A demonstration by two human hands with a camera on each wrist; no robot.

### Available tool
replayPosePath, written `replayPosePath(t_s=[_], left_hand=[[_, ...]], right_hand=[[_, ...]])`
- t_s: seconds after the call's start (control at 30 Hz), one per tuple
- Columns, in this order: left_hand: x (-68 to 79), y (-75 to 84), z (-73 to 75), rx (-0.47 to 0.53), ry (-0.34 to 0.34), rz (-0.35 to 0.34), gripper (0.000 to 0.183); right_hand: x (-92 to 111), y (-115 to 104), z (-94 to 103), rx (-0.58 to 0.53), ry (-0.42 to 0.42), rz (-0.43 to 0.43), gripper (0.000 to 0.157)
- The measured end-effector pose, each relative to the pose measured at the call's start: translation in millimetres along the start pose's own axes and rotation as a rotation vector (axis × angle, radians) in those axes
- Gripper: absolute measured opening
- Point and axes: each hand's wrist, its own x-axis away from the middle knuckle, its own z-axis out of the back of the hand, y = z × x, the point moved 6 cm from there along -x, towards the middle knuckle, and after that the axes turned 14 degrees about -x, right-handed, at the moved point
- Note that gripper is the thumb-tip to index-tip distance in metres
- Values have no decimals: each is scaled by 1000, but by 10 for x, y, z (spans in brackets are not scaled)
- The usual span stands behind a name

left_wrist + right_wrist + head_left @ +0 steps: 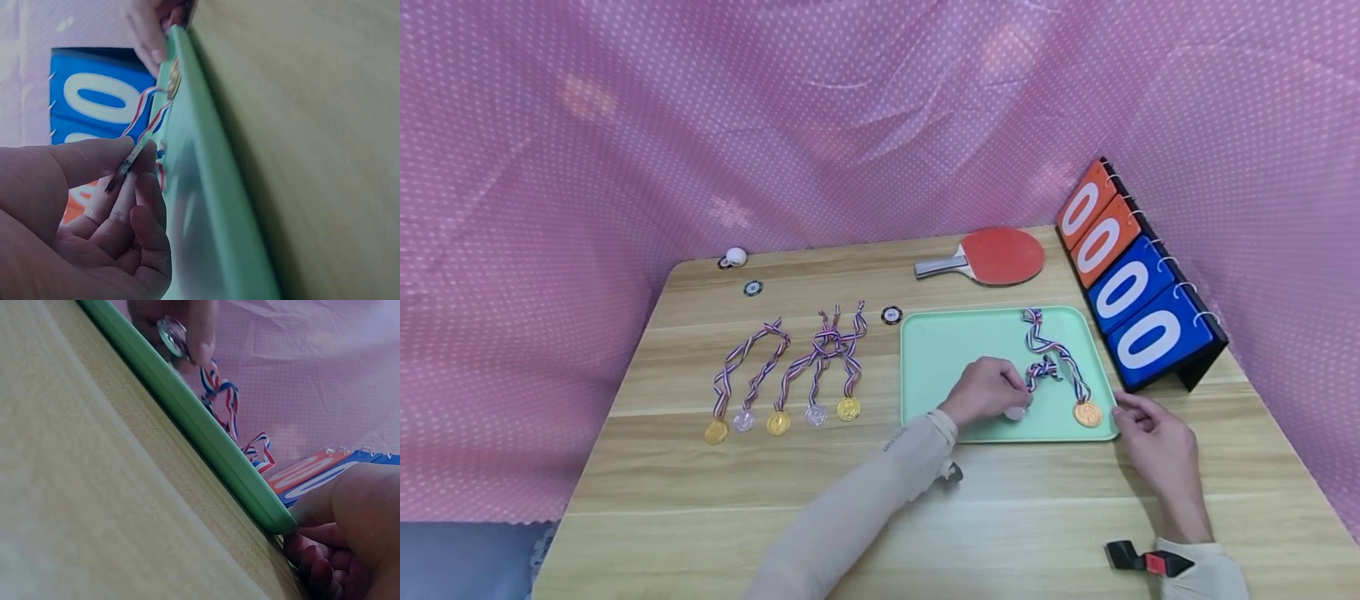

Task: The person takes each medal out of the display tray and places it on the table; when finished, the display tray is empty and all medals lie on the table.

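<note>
Over the front part of a light green tray, my left hand pinches a silver medal between thumb and fingers. In the left wrist view the medal is edge-on, and its striped ribbon trails toward the tray. A bronze-coloured medal lies inside the tray near the front right corner, its ribbon stretching to the back rim. At that corner my right hand grips the tray's edge, thumb at the rim and fingers curled beneath it in the right wrist view.
Several gold and silver medals with striped ribbons lie in a row at left. A red table tennis bat lies behind the tray. The flip scoreboard stands at right. Poker chips and a white ball sit farther back.
</note>
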Motion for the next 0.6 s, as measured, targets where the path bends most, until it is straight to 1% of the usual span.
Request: replayPosePath(t_s=[0.2,0.37,0.47,0.6], left_hand=[[54,-131,206,68,11,-5,9],[97,-247,402,90,18,11,3],[128,-301,532,96,26,5,4],[174,-364,707,109,55,1,7]], right_hand=[[-10,11,-3,1,-7,14,37],[-10,4,-1,-2,-7,19,36],[-9,1,0,2,-3,11,36],[-11,14,-3,9,-4,-3,36]])
